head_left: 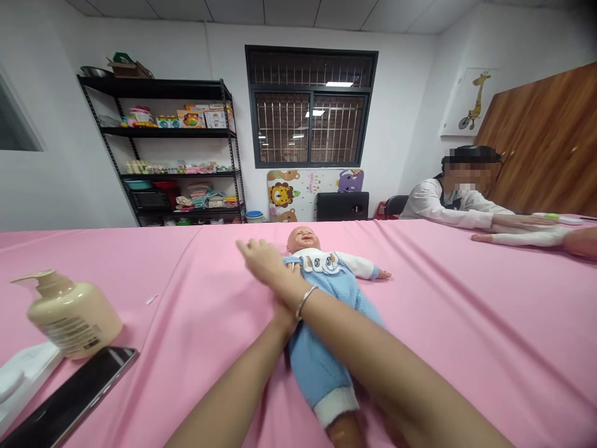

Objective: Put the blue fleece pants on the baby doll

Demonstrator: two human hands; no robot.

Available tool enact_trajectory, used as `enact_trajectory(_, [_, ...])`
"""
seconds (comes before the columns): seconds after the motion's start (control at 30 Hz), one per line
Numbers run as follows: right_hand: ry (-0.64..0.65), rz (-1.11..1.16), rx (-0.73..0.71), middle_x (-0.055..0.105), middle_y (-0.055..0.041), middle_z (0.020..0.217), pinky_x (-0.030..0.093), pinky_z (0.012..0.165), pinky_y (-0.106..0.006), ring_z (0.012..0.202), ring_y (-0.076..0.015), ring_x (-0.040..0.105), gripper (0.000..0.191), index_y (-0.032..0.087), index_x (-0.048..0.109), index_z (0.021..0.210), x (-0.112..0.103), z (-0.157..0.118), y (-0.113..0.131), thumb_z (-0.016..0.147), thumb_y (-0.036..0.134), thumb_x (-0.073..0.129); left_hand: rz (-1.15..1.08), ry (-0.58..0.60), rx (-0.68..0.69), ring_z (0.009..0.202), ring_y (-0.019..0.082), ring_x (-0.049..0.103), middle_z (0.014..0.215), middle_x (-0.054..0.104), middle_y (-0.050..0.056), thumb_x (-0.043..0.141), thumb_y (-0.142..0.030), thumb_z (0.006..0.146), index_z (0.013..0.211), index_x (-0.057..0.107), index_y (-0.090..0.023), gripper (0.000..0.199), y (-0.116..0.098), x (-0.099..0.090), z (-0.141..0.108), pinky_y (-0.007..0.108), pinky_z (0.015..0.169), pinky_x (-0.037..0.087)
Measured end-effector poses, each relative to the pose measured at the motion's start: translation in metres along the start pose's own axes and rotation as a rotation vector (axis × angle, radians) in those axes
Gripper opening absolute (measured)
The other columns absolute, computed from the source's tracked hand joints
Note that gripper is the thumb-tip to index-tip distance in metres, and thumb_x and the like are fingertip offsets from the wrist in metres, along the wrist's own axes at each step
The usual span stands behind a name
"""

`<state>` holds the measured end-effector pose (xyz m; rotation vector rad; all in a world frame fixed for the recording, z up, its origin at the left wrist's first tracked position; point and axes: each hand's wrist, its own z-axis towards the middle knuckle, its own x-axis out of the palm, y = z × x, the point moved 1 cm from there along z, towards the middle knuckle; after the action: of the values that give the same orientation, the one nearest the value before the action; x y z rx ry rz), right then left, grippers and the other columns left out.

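A baby doll lies on its back on the pink cloth, its head away from me. It wears light blue overalls over a white top. My right hand reaches across my left forearm to the left side of the doll's chest, fingers bent; what they hold, if anything, is hidden. A silvery bangle circles my right wrist. Beneath it, my left hand is mostly covered, with a few fingers showing against the doll's chest by a shoulder strap. The doll's arm on that side is out of sight behind my hands.
On the left of the pink-covered table stand a beige pump bottle, a black phone and a white object. A small white scrap lies nearby. At right, a person reaches toward another doll's limbs.
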<state>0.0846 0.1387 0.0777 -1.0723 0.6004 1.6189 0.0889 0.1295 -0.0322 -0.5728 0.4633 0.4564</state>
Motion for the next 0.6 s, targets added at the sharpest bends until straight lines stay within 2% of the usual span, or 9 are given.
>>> enact_trajectory(0.07, [0.009, 0.094, 0.226, 0.052, -0.0131, 0.109, 0.045, 0.071, -0.033, 0.092, -0.0222, 0.054, 0.034, 0.018, 0.034, 0.124, -0.014, -0.001, -0.029, 0.090, 0.018, 0.034, -0.061, -0.015, 0.038, 0.121, 0.026, 0.041, 0.124, 0.049, 0.013, 0.040, -0.018, 0.085, 0.129, 0.038, -0.018, 0.044, -0.004, -0.002, 0.001, 0.045, 0.101, 0.038])
enact_trajectory(0.13, [0.012, 0.242, 0.405, 0.056, -0.0113, 0.107, 0.043, 0.076, -0.031, 0.094, -0.0213, 0.054, 0.034, 0.017, 0.039, 0.121, -0.022, -0.007, -0.058, 0.088, 0.025, 0.043, -0.036, -0.050, 0.082, 0.122, 0.026, 0.039, 0.124, 0.046, 0.018, 0.034, -0.013, 0.086, 0.130, 0.036, -0.011, 0.044, -0.009, -0.002, 0.003, 0.045, 0.101, 0.037])
enact_trajectory(0.2, [-0.016, 0.371, 0.525, 0.059, -0.0094, 0.102, 0.041, 0.079, -0.029, 0.096, -0.0204, 0.054, 0.035, 0.016, 0.044, 0.117, -0.022, -0.015, -0.080, 0.085, 0.029, 0.049, 0.023, -0.099, 0.108, 0.125, 0.027, 0.034, 0.126, 0.042, 0.022, 0.029, -0.009, 0.085, 0.129, 0.033, -0.005, 0.045, -0.012, 0.000, 0.005, 0.047, 0.102, 0.035])
enact_trajectory(0.27, [-0.072, 0.441, 0.585, 0.061, -0.0083, 0.100, 0.040, 0.079, -0.027, 0.096, -0.0189, 0.054, 0.032, 0.015, 0.049, 0.112, -0.017, -0.023, -0.095, 0.083, 0.028, 0.052, 0.066, -0.143, 0.108, 0.128, 0.029, 0.030, 0.129, 0.038, 0.024, 0.028, -0.007, 0.085, 0.129, 0.031, -0.003, 0.045, -0.012, 0.002, 0.006, 0.048, 0.102, 0.035])
enact_trajectory(0.37, [-0.106, 0.501, 0.519, 0.062, -0.0061, 0.092, 0.039, 0.078, -0.023, 0.088, -0.0146, 0.055, 0.018, 0.015, 0.059, 0.093, -0.008, -0.030, -0.103, 0.085, 0.028, 0.050, 0.081, -0.184, 0.092, 0.129, 0.030, 0.028, 0.131, 0.036, 0.025, 0.029, -0.008, 0.086, 0.130, 0.029, -0.003, 0.044, -0.008, 0.001, 0.008, 0.050, 0.102, 0.034])
enact_trajectory(0.4, [-0.070, 0.527, 0.459, 0.063, -0.0051, 0.086, 0.038, 0.077, -0.021, 0.083, -0.0132, 0.055, 0.022, 0.015, 0.060, 0.084, -0.006, -0.031, -0.103, 0.087, 0.031, 0.046, 0.075, -0.194, 0.086, 0.128, 0.030, 0.029, 0.131, 0.037, 0.024, 0.030, -0.009, 0.086, 0.130, 0.029, -0.004, 0.044, -0.007, -0.002, 0.009, 0.051, 0.102, 0.034])
enact_trajectory(0.5, [0.083, 0.598, 0.311, 0.058, -0.0034, 0.064, 0.037, 0.070, -0.019, 0.068, -0.0109, 0.053, 0.048, 0.014, 0.054, 0.058, -0.003, -0.030, -0.102, 0.092, 0.040, 0.032, 0.047, -0.197, 0.072, 0.121, 0.029, 0.038, 0.125, 0.044, 0.021, 0.037, -0.013, 0.085, 0.127, 0.032, -0.008, 0.042, -0.008, -0.016, 0.016, 0.050, 0.098, 0.037])
enact_trajectory(0.6, [0.104, 0.633, 0.285, 0.048, -0.0010, 0.051, 0.034, 0.062, -0.019, 0.058, -0.0099, 0.048, 0.054, 0.014, 0.047, 0.048, -0.006, -0.029, -0.106, 0.090, 0.046, 0.033, 0.020, -0.143, 0.026, 0.106, 0.027, 0.049, 0.109, 0.054, 0.016, 0.045, -0.013, 0.081, 0.116, 0.043, -0.010, 0.035, -0.012, -0.030, 0.024, 0.045, 0.092, 0.043])
